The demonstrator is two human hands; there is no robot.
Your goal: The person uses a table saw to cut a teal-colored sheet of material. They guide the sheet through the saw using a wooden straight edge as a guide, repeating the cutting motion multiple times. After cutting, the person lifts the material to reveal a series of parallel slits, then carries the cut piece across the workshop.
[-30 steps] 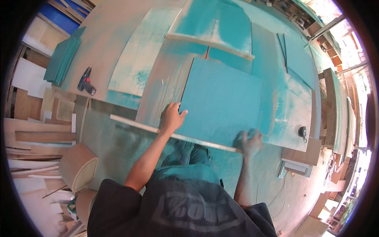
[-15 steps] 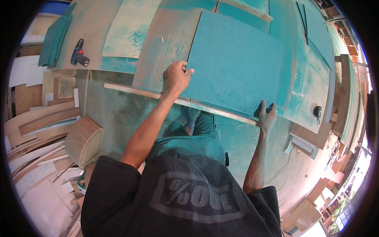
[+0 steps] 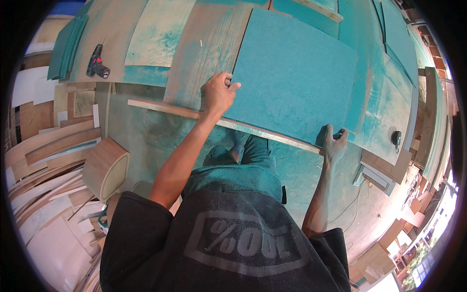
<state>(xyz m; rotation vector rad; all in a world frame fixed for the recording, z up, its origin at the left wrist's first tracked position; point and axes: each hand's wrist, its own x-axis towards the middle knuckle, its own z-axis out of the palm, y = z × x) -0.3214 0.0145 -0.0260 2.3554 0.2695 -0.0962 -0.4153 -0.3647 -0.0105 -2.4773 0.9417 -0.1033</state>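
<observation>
A large, flat teal-dusted board [image 3: 296, 73] lies on the work surface in front of me. At its left edge is my left hand [image 3: 219, 95], fingers curled against the edge and thumb pointing right over the board. My right hand [image 3: 334, 143] grips the near right corner, its fingertips partly hidden by the hand itself. A long narrow wooden strip [image 3: 287, 139] runs along the near side, just below the board; its right end comes close to my right hand.
A black and red cordless drill [image 3: 98, 63] lies at the left, by a stack of teal panels [image 3: 68, 48]. A black tape measure [image 3: 396, 138] sits on the right. Wood offcuts [image 3: 53, 151] and a rounded wooden piece [image 3: 106, 168] are at the lower left.
The view has shifted slightly, so the board and my right hand appear a little farther right. Both hands keep the same hold on the board's edge and corner.
</observation>
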